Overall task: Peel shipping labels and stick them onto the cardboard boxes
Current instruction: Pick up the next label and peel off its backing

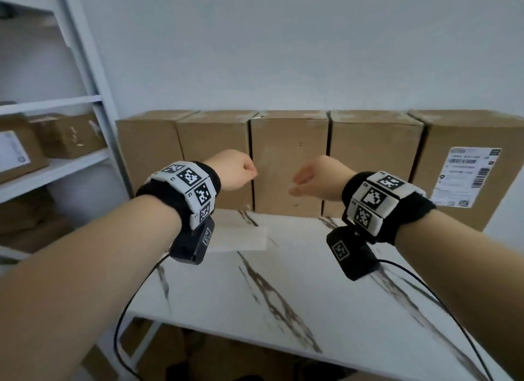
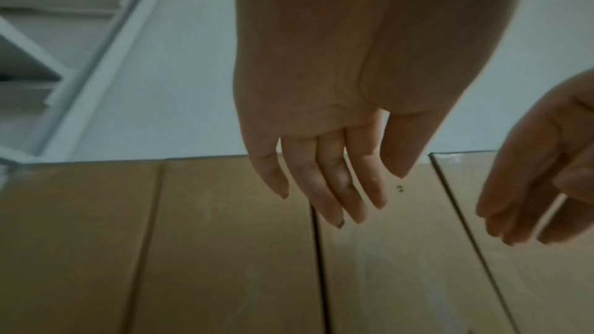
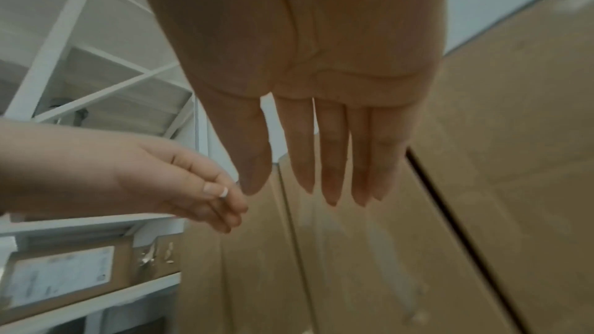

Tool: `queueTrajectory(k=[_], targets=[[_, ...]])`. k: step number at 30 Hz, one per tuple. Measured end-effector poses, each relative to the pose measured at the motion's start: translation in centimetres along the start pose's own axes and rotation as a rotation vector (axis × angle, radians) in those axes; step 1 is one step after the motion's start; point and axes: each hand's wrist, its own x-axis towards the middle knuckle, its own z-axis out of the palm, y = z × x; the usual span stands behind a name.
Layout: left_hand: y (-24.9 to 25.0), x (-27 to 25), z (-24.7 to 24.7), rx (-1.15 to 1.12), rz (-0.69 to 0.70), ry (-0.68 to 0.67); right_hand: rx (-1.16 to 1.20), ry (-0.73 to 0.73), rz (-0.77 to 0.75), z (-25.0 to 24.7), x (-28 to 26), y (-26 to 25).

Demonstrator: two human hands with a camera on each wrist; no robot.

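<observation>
Several brown cardboard boxes stand in a row along the back of the table. The middle box has a bare front. The rightmost box carries a white shipping label. A white stack of label sheets lies flat on the table before the boxes. My left hand hovers in front of the middle box's left edge, and the left wrist view shows its fingers straight and empty. My right hand hovers before the same box, its fingers straight, holding nothing.
The white marble-pattern table stretches toward me from the boxes. A white metal shelf rack stands at the left with more cardboard boxes, one of them labelled. Black cables hang from both wrist cameras.
</observation>
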Motion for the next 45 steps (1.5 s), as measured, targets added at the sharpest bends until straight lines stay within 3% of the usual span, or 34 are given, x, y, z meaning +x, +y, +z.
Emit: queueTrajectory(k=[5, 9, 14, 18, 26, 31, 36, 39, 42, 45], targets=[[-5.0, -2.2, 1.9, 0.078, -0.091, -0.24, 0.185, -0.223, 0.139, 4.6, 1.5, -2.4], [-8.9, -3.4, 3.3, 0.108, -0.163, -0.366, 0.159, -0.297, 0.232, 7.8, 2.7, -4.3], [-10.9, -4.2, 4.7, 0.099, -0.161, -0.415, 0.15, -0.293, 0.336, 9.5, 4.0, -5.7], [-11.0, -3.9, 6.1, 0.033, -0.14, -0.418, 0.435, -0.309, 0.499, 10.1, 4.6, -5.6], [-10.7, -3.8, 6.8, 0.059, -0.109, -0.455, 0.62, -0.359, 0.605, 10.7, 5.0, -5.0], [-10.6, -3.7, 6.9, 0.021, -0.112, -0.425, 0.466, -0.217, 0.502, 10.7, 5.0, -5.0], [-10.4, -3.0, 6.1, -0.096, -0.191, -0.17, 0.499, -0.046, 0.37, 9.1, 3.9, -4.4], [-10.3, -2.3, 5.6, -0.35, -0.267, -0.063, 0.494, 0.073, 0.289, 8.1, 3.2, -3.8], [-9.1, -2.2, 5.1, -0.781, -0.322, -0.051, 0.516, 0.171, 0.23, 7.3, 2.6, -2.7], [-7.6, -2.6, 4.6, -1.029, -0.298, -0.052, 0.471, 0.249, 0.182, 6.8, 1.9, -1.5]])
